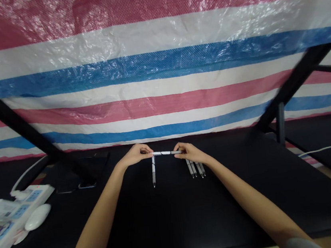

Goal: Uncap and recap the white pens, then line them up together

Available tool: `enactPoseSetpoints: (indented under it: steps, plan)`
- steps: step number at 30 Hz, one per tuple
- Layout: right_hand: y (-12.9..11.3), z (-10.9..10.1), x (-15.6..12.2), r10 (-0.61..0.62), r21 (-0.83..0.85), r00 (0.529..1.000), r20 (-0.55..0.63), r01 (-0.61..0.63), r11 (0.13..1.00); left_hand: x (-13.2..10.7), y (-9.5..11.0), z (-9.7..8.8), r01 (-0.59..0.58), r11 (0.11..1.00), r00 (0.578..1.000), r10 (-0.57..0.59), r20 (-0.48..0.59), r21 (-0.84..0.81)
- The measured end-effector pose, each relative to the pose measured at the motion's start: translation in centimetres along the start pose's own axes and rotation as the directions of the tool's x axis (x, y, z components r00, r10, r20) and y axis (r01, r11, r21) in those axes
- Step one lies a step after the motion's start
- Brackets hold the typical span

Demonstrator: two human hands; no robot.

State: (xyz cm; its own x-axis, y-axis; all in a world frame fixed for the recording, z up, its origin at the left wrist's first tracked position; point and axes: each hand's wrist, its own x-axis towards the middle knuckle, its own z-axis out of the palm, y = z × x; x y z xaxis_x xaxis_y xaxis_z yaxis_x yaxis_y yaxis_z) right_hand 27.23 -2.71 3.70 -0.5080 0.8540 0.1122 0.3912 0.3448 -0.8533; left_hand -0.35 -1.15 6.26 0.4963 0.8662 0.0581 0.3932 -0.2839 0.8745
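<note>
My left hand (135,154) and my right hand (188,151) are both closed in a pinch on the two ends of a white pen (165,153), held level just above the black table (176,215). A second white pen (153,172) lies on the table below my left hand, pointing toward me. Several more white pens (195,168) lie side by side under my right wrist.
A white power strip (24,203) with a cable and a white mouse (38,216) sit at the left edge. A dark phone (86,184) lies behind them. Black frame bars (21,127) slant at both sides. A red, white and blue striped tarp (157,60) hangs behind.
</note>
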Motion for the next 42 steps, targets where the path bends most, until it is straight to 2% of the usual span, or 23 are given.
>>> enactPoseSetpoints:
  steps: [6,13,18,22,27,36,42]
  plan:
    - [-0.6,-0.5,-0.1,0.054,-0.09,0.995,0.089,-0.046,0.995,0.0,0.4,0.1,-0.005,1.0,1.0,0.005,0.006,0.017]
    - [0.0,-0.7,-0.1,-0.009,-0.016,0.997,0.073,0.01,1.0,-0.1,0.5,0.1,-0.015,0.999,1.0,0.015,0.0,0.038]
    - [-0.3,-0.9,-0.2,0.047,-0.075,0.992,0.118,-0.039,0.996,-0.1,0.7,0.1,-0.012,0.999,1.0,0.012,-0.001,0.047]
    - [-0.7,-0.8,-0.4,0.008,-0.052,0.992,0.128,-0.002,0.999,-0.1,0.7,0.2,-0.011,0.998,1.0,0.01,0.004,0.063]
    - [-1.1,-0.9,-0.4,0.048,-0.083,0.989,0.138,-0.037,0.996,-0.1,0.7,0.2,-0.022,0.999,1.0,0.022,0.005,0.041]
    - [-0.8,-0.8,-0.4,0.018,-0.07,0.978,0.209,-0.003,0.998,0.0,0.6,0.4,-0.047,0.999,0.999,0.047,-0.007,-0.008]
    - [-0.7,-0.9,-0.3,0.019,-0.04,0.974,0.227,-0.01,0.999,-0.1,0.9,0.4,-0.018,1.0,1.0,0.018,-0.007,0.007]
